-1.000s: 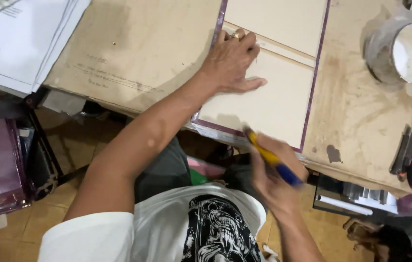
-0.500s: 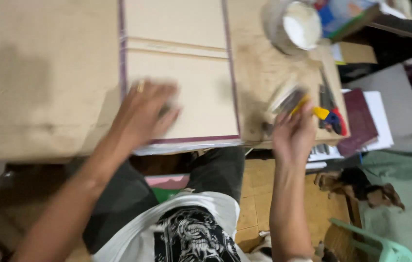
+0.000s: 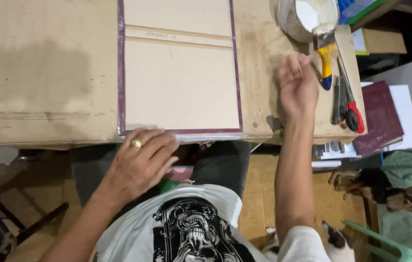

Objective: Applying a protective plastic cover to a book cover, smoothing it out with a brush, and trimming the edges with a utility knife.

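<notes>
A flat book cover of beige boards with a purple border lies on the cardboard-topped table. My left hand, wearing a gold ring, rests at the cover's near edge with fingers spread and holds nothing. My right hand hovers open over the table to the right of the cover, empty. A brush with a yellow and blue handle lies just right of that hand, its bristle end by a white bucket of paste.
Scissors with red handles and a metal tool lie near the table's right edge. A maroon book and white sheets are stacked lower right. Two dogs are on the floor by a green chair.
My right hand has put the brush down by the bucket and now stays open beside it. My left hand slid from the cover's middle to its near edge.
</notes>
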